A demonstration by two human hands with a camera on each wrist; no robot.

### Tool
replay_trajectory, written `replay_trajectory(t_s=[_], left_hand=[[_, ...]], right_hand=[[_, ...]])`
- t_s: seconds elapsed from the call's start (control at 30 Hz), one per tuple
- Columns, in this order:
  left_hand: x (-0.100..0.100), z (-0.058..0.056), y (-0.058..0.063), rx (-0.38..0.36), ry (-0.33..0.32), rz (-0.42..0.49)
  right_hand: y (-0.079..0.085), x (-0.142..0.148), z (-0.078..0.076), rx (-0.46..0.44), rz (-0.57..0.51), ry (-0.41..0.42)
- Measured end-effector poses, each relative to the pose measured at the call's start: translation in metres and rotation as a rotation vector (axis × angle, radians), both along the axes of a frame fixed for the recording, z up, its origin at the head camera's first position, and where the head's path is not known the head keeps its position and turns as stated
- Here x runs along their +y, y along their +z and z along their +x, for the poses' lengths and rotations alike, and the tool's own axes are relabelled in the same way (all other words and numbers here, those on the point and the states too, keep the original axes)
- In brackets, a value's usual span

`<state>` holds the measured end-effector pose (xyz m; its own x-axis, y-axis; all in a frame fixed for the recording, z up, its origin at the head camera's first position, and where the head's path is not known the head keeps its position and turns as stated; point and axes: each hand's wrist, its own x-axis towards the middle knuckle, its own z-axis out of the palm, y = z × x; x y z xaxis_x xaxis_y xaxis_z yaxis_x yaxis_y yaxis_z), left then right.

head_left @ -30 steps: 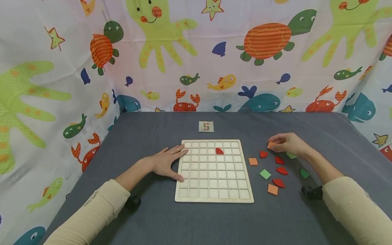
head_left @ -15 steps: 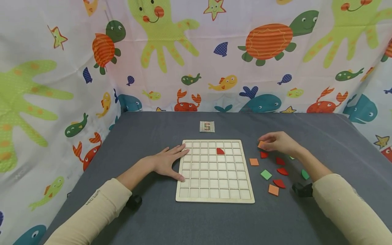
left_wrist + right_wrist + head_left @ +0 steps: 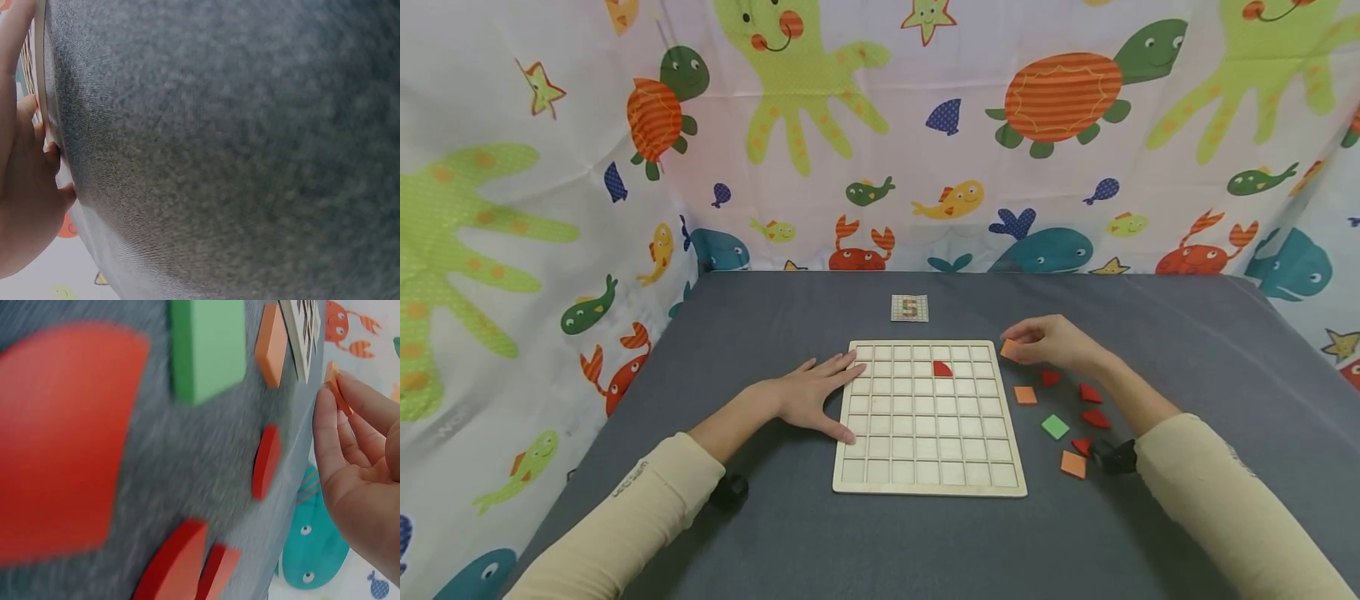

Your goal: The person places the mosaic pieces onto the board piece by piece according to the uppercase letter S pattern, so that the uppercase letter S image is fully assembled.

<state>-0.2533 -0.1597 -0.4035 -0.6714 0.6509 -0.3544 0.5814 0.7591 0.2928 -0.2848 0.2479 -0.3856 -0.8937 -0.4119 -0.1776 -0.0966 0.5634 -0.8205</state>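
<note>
In the head view, a pale wooden grid board [image 3: 931,418] lies flat on the grey table, with one red quarter-round tile [image 3: 942,369] in a cell of its second row. My left hand [image 3: 808,398] rests along the board's left edge, fingers spread and thumb on the rim. Between thumb and fingertips my right hand [image 3: 1051,343] pinches an orange square tile [image 3: 1010,349] by the board's upper right corner. The right wrist view shows this orange tile [image 3: 336,389] held up off the table.
Right of the board lie an orange square [image 3: 1026,396], a green square [image 3: 1055,427], another orange square [image 3: 1073,464] and several red quarter-round tiles [image 3: 1096,418]. A small printed pattern card [image 3: 910,308] sits behind the board. A patterned curtain [image 3: 955,142] hangs beyond the table.
My right hand has travelled left with the orange tile, from above the loose tiles to the board's upper right corner. My left hand has stayed on the board's edge.
</note>
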Motion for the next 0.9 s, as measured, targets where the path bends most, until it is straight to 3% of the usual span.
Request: replay_trajectory(t_s=[0.43,0.9], left_hand=[[-0.003,0.001,-0.002,0.012,0.006,0.011],[-0.002,0.001,-0.004,0.011,0.004,0.009]], right_hand=[[-0.003,-0.029,-0.009,-0.020,-0.060,0.037],[-0.003,-0.067,-0.009,0.047,-0.001,0.079]])
